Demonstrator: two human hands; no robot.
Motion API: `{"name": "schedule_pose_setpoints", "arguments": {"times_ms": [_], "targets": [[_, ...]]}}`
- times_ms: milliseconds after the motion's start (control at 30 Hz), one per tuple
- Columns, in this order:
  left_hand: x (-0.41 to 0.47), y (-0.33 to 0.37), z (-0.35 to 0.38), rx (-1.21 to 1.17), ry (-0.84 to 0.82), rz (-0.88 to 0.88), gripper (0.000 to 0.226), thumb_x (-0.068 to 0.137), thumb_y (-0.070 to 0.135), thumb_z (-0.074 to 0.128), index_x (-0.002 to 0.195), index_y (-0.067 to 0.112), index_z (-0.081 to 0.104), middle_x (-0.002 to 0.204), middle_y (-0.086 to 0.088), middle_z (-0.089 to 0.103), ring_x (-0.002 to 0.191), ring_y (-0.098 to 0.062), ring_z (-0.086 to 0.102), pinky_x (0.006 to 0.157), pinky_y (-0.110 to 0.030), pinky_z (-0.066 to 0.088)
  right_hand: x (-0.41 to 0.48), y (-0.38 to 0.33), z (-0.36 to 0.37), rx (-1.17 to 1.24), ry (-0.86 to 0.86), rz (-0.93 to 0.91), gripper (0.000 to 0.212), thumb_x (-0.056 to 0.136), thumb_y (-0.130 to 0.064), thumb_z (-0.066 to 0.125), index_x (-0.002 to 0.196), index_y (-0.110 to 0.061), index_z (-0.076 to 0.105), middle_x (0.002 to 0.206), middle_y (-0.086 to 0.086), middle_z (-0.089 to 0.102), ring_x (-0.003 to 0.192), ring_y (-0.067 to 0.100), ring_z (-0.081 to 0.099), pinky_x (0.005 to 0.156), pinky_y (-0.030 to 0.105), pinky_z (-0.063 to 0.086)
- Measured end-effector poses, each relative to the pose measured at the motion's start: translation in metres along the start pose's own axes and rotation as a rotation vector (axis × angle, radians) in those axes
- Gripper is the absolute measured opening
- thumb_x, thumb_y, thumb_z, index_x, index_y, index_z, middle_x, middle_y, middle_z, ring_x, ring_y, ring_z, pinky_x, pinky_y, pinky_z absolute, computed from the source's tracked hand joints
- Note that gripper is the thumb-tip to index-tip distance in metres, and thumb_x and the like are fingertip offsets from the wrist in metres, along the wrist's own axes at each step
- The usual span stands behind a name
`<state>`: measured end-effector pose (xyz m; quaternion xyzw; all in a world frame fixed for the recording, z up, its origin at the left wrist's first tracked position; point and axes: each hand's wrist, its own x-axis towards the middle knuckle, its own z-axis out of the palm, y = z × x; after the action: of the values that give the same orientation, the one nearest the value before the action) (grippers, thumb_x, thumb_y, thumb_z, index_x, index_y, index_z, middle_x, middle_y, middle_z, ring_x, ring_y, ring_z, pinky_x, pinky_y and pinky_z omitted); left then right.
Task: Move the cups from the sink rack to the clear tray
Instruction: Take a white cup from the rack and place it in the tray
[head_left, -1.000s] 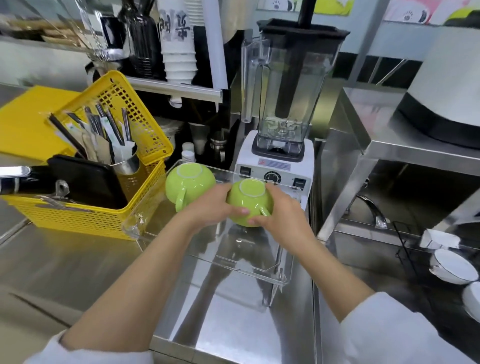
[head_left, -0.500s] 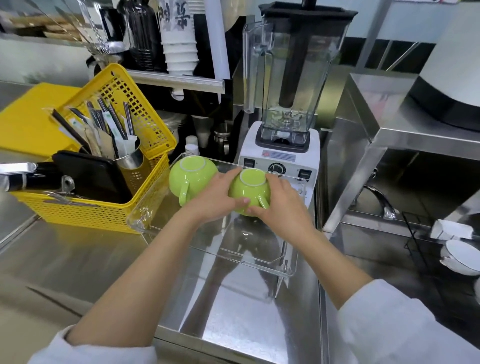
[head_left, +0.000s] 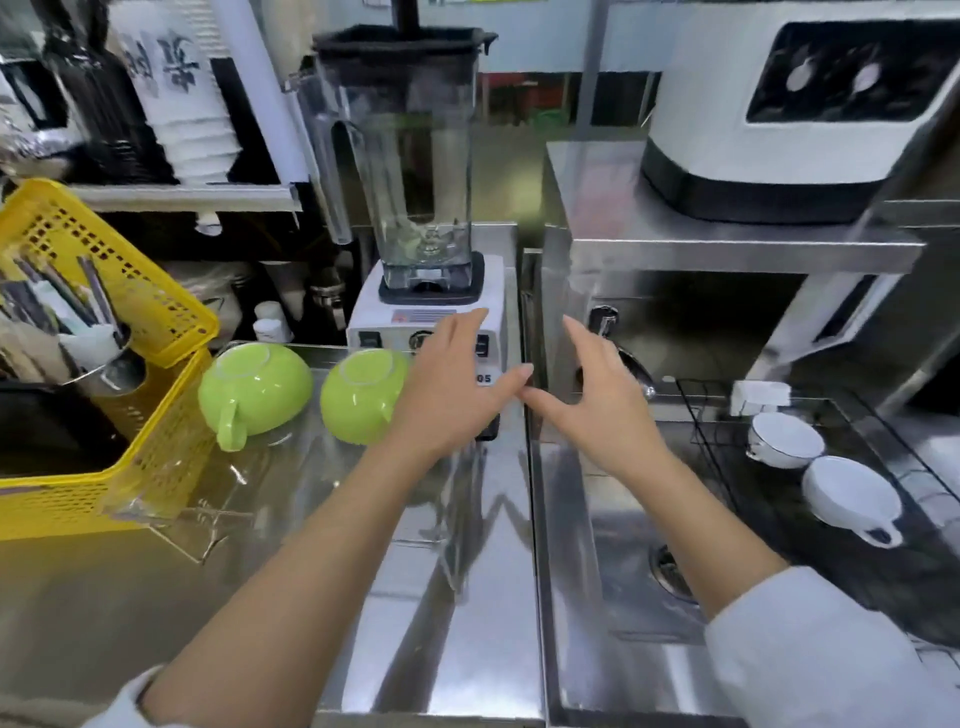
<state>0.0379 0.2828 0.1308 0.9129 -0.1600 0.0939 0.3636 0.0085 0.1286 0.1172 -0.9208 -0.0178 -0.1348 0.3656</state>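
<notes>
Two green cups (head_left: 254, 395), glossy and round, sit upside down in the clear tray (head_left: 171, 512); white cups (head_left: 852, 493) lie on the wire sink rack (head_left: 711, 447). Left hand (head_left: 447, 389) and right hand (head_left: 592, 400) hover open, empty.

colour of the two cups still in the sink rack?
White, both cups; seen in the head view, the only one.

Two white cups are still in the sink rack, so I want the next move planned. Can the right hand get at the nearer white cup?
Probably yes: the right hand is empty and open, and nothing lies between it and the nearer white cup in the sink rack.
</notes>
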Motion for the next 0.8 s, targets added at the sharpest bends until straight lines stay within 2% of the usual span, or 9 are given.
{"name": "schedule_pose_setpoints", "arguments": {"times_ms": [133,267,367,500,600,700,800], "targets": [[0.006,0.034,0.048,-0.011,-0.084,0.076,0.072,0.082,0.051,0.056,0.141,0.019,0.03,0.147,-0.001,0.035,0.136,-0.018,0.031,0.11,-0.034,0.027,-0.013,0.043,-0.039,-0.033,0.057,0.083,0.082,0.079,-0.046,0.063,0.145,-0.022,0.022,0.147,0.005,0.034,0.134,0.021,0.036,0.109,0.04,0.033],[0.012,0.077,0.115,-0.026,-0.191,0.121,0.073,0.08,0.053,0.058,0.139,0.017,0.034,0.142,-0.004,0.041,0.132,-0.02,0.037,0.111,-0.04,0.031,-0.029,0.106,-0.084,-0.118,0.064,0.202,0.086,0.077,-0.054,0.061,0.145,-0.021,0.02,0.146,0.007,0.036,0.134,0.024,0.035,0.108,0.044,0.033],[0.018,0.104,0.166,-0.031,-0.276,0.119,0.075,0.079,0.054,0.058,0.139,0.016,0.034,0.143,-0.005,0.04,0.132,-0.021,0.037,0.111,-0.035,0.029,-0.041,0.148,-0.113,-0.108,0.051,0.313,0.088,0.076,-0.056,0.061,0.145,-0.02,0.02,0.149,0.008,0.033,0.136,0.026,0.033,0.109,0.044,0.031],[0.022,0.135,0.229,-0.046,-0.386,0.103,0.072,0.08,0.051,0.058,0.139,0.018,0.034,0.142,-0.004,0.041,0.132,-0.021,0.037,0.11,-0.036,0.031,-0.057,0.209,-0.139,-0.12,0.054,0.419,0.081,0.073,-0.06,0.063,0.138,-0.022,0.032,0.14,0.007,0.044,0.128,0.027,0.043,0.1,0.046,0.041],[0.024,0.148,0.274,-0.066,-0.475,0.077,0.071,0.08,0.049,0.061,0.138,0.016,0.035,0.142,-0.007,0.041,0.133,-0.022,0.036,0.111,-0.036,0.031,-0.068,0.251,-0.148,-0.08,0.024,0.538,0.081,0.073,-0.057,0.063,0.137,-0.017,0.034,0.14,0.01,0.043,0.129,0.028,0.041,0.103,0.046,0.039],[0.024,0.158,0.312,-0.05,-0.559,0.02,0.074,0.079,0.05,0.06,0.139,0.015,0.034,0.144,-0.008,0.04,0.133,-0.024,0.035,0.11,-0.038,0.031,-0.075,0.289,-0.15,-0.057,0.021,0.597,0.078,0.065,-0.069,0.059,0.125,-0.022,0.044,0.125,0.008,0.055,0.114,0.029,0.053,0.09,0.049,0.048],[0.022,0.163,0.343,-0.09,-0.609,-0.033,0.066,0.08,0.047,0.061,0.135,0.016,0.039,0.139,-0.006,0.045,0.129,-0.024,0.04,0.107,-0.04,0.036,-0.079,0.314,-0.151,-0.05,-0.001,0.648,0.074,0.065,-0.059,0.059,0.124,-0.018,0.044,0.122,0.011,0.055,0.11,0.03,0.054,0.087,0.048,0.049]]}}
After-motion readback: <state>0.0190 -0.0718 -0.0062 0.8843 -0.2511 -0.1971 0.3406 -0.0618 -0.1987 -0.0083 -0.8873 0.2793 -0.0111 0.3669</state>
